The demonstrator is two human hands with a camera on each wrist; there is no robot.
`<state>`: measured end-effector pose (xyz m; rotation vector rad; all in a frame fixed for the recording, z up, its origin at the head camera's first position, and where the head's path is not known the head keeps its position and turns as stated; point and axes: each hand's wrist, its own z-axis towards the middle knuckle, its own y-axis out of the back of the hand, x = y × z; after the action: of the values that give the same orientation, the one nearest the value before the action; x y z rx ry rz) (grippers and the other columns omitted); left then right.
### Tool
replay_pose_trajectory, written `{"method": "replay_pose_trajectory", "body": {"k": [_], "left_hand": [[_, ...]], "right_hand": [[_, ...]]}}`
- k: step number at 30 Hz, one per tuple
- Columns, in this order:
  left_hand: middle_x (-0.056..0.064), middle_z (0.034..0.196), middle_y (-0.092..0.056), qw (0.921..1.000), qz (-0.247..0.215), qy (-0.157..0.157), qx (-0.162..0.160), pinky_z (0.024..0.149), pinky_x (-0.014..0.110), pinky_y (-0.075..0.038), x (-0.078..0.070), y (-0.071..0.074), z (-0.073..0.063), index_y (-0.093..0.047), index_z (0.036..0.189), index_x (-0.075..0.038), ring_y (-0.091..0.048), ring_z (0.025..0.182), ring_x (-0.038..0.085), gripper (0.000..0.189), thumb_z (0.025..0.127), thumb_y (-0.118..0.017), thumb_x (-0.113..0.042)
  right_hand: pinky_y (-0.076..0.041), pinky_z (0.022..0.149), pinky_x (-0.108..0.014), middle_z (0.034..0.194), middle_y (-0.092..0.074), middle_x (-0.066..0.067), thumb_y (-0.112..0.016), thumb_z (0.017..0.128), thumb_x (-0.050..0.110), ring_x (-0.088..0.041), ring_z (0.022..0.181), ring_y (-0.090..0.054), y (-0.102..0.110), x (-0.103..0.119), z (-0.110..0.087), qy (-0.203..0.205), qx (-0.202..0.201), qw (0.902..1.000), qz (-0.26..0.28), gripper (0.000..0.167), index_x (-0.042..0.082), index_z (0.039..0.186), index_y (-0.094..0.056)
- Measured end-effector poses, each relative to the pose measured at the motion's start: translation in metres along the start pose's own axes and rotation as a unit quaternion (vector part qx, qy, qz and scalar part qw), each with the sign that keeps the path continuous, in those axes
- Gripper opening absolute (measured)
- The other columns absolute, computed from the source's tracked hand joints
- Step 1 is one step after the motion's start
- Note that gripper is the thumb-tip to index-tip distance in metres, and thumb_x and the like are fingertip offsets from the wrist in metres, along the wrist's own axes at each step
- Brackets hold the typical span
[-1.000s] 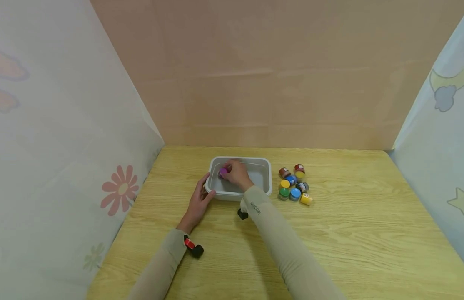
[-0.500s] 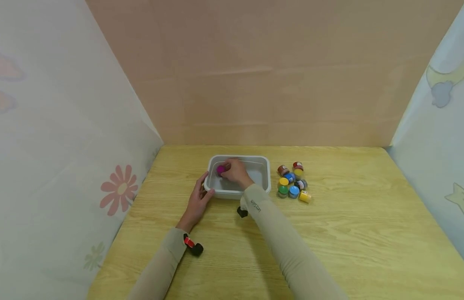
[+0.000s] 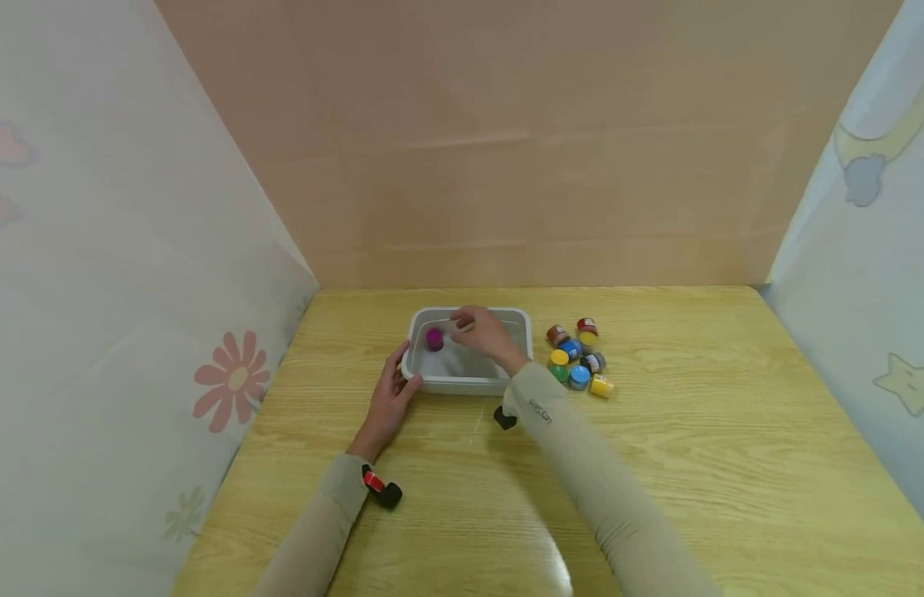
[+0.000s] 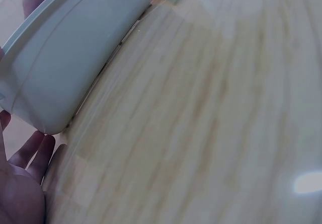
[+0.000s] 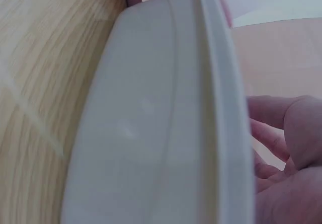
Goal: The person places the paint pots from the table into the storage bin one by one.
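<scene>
A small jar with a purple lid stands inside the light grey plastic tub, near its left end. My right hand hovers over the tub just right of that jar, fingers loosely bent and holding nothing. In the right wrist view the right hand's fingers show beyond the tub's rim. My left hand holds the tub's near left corner, thumb at the front and fingers along the left side. The left wrist view shows left fingertips against the corner of the tub's wall.
Right of the tub, several small jars lie in a loose cluster, among them a light blue jar, a yellow jar and a red jar. All stand on a wood-grain table, with a brown backdrop behind.
My right hand has let go of the purple-lidded jar and drawn back to the right. The jar stays in the tub's left part. My left hand keeps its place at the corner.
</scene>
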<state>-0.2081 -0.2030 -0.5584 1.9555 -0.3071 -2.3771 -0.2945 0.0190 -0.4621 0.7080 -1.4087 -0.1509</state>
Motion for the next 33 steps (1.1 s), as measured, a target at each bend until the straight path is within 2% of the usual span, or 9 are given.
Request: {"method": "replay_pose_trajectory", "body": {"k": [5,9,13,20,24,28,33], "left_hand": [[-0.004,0.171,-0.026,0.9999,0.01,0.004,0.001,0.119,0.054,-0.038,0.0,0.001,0.0,-0.028,0.163,-0.035,-0.041,0.151,0.031,0.065,0.108,-0.057,-0.018],[0.002,0.172,-0.022,1.0,0.008,0.002,0.002,0.12,0.054,-0.036,0.001,0.004,0.001,-0.023,0.165,-0.03,-0.039,0.151,0.034,0.067,0.108,-0.057,-0.018],[0.004,0.172,-0.02,1.0,0.008,0.004,0.001,0.121,0.054,-0.035,0.001,0.006,0.002,-0.022,0.166,-0.029,-0.038,0.152,0.035,0.068,0.108,-0.057,-0.018],[0.001,0.17,-0.026,0.9999,0.012,0.0,-0.007,0.119,0.053,-0.038,0.001,0.007,-0.002,-0.028,0.163,-0.033,-0.043,0.149,0.033,0.066,0.107,-0.058,-0.016],[0.0,0.169,-0.028,0.9999,0.013,-0.004,-0.01,0.118,0.054,-0.039,0.0,0.007,-0.003,-0.03,0.162,-0.035,-0.045,0.147,0.033,0.065,0.107,-0.058,-0.016],[0.0,0.17,-0.026,0.9999,0.012,-0.005,-0.003,0.119,0.054,-0.038,0.0,0.007,-0.002,-0.028,0.163,-0.036,-0.044,0.149,0.032,0.064,0.108,-0.057,-0.018],[0.002,0.172,-0.022,1.0,0.006,0.004,0.005,0.121,0.053,-0.035,0.0,0.008,-0.001,-0.024,0.165,-0.032,-0.04,0.151,0.033,0.067,0.108,-0.057,-0.019]], "right_hand": [[-0.058,0.098,-0.045,0.134,-0.064,-0.024,-0.068,0.1,0.011,-0.037,0.117,-0.066,0.027,-0.002,-0.021,0.016,0.012,0.9998,0.008,0.04,0.0,0.137,-0.062],[-0.058,0.097,-0.047,0.131,-0.067,-0.018,-0.069,0.101,0.016,-0.034,0.116,-0.067,0.051,-0.002,-0.04,0.025,0.005,0.9997,-0.001,0.038,0.009,0.137,-0.065],[-0.058,0.095,-0.047,0.131,-0.067,-0.016,-0.068,0.101,0.016,-0.034,0.115,-0.067,0.074,-0.008,-0.062,0.035,-0.006,0.9994,-0.006,0.038,0.01,0.138,-0.064],[-0.06,0.091,-0.046,0.132,-0.066,-0.021,-0.068,0.102,0.018,-0.036,0.114,-0.067,0.113,-0.038,-0.103,0.024,-0.033,0.999,-0.017,0.037,0.007,0.137,-0.064],[-0.061,0.088,-0.045,0.139,-0.062,-0.021,-0.067,0.103,0.022,-0.039,0.117,-0.065,0.132,-0.058,-0.126,0.006,-0.043,0.9989,-0.019,0.039,0.008,0.139,-0.062],[-0.061,0.09,-0.049,0.143,-0.058,-0.022,-0.065,0.104,0.021,-0.041,0.119,-0.064,0.145,-0.076,-0.144,-0.016,-0.057,0.9979,-0.027,0.041,0.005,0.141,-0.06],[-0.059,0.093,-0.051,0.14,-0.059,-0.025,-0.064,0.104,0.019,-0.043,0.12,-0.063,0.151,-0.094,-0.159,-0.038,-0.06,0.9969,-0.033,0.043,0.001,0.143,-0.057]]}}
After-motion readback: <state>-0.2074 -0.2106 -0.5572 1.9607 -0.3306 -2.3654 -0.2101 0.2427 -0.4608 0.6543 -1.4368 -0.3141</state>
